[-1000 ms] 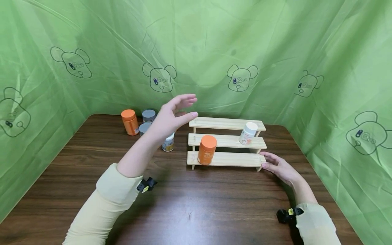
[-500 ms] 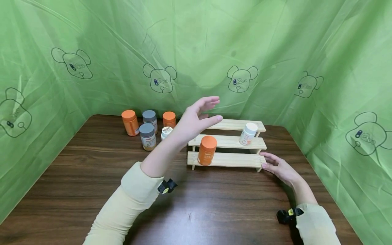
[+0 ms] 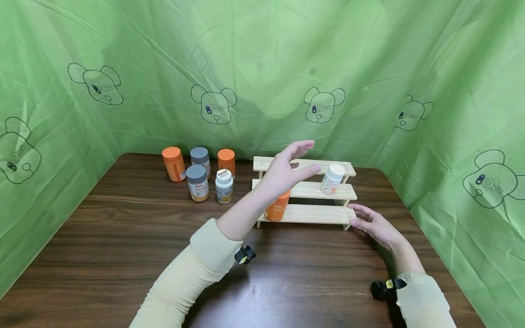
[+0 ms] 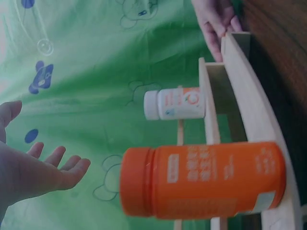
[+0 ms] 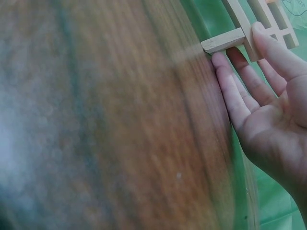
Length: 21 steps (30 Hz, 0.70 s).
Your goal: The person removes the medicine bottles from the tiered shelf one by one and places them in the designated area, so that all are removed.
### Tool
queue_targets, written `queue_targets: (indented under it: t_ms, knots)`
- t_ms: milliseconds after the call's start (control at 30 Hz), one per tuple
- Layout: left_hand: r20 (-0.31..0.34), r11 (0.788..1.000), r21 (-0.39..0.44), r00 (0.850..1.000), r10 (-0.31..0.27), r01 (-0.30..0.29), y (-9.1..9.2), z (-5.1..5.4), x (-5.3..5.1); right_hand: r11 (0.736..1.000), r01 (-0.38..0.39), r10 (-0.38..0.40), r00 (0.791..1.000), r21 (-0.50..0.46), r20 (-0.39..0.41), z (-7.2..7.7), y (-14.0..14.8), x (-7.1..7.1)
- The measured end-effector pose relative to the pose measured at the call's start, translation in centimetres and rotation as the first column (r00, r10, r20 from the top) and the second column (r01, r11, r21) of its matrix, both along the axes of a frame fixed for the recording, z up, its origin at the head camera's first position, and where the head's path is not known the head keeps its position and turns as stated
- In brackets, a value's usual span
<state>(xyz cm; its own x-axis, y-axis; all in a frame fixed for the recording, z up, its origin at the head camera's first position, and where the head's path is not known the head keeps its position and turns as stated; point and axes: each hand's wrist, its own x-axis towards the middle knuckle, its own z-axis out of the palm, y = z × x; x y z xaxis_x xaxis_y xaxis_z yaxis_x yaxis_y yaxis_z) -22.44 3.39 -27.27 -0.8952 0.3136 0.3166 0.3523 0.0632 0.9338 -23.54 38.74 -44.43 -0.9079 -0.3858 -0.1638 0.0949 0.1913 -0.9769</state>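
A three-tier wooden display rack (image 3: 320, 213) stands on the table. On its lowest tier, toward the left end, an orange bottle (image 4: 216, 181) stands upright, partly covered by my left hand in the head view. A small white bottle (image 3: 332, 180) stands upright near the right end of the middle tier. My left hand (image 3: 287, 169) hovers above the rack, left of the white bottle, thumb and fingers apart and nothing held. With thumb and fingers, my right hand (image 3: 378, 228) grips the right end of the lowest tier; the right wrist view shows fingertips (image 5: 219, 60) beside the leg.
Left of the rack stand two grey-capped bottles (image 3: 198, 184), a white bottle (image 3: 224, 187) and two orange bottles (image 3: 174, 165). A green curtain (image 3: 266, 54) encloses the back and sides of the dark wooden table (image 3: 123, 237).
My left hand has moved right, from near the group of bottles to over the rack, uncovering those bottles. The right hand keeps its place at the rack's end.
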Motion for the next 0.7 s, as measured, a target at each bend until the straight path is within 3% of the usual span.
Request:
queue_targets:
  t_ms: [433,700]
  knots:
    - [0.085,0.998,0.057,0.996,0.022,-0.027,3.3,-2.3,-0.6,0.999,-0.026,0.026,1.000,-0.038,-0.010,0.2,-0.1,0.0]
    - [0.076,0.998,0.025,0.995,0.063,-0.065,5.3,-4.5,-1.7,1.000,-0.010,0.010,1.000,-0.013,-0.009,0.0,0.0,0.0]
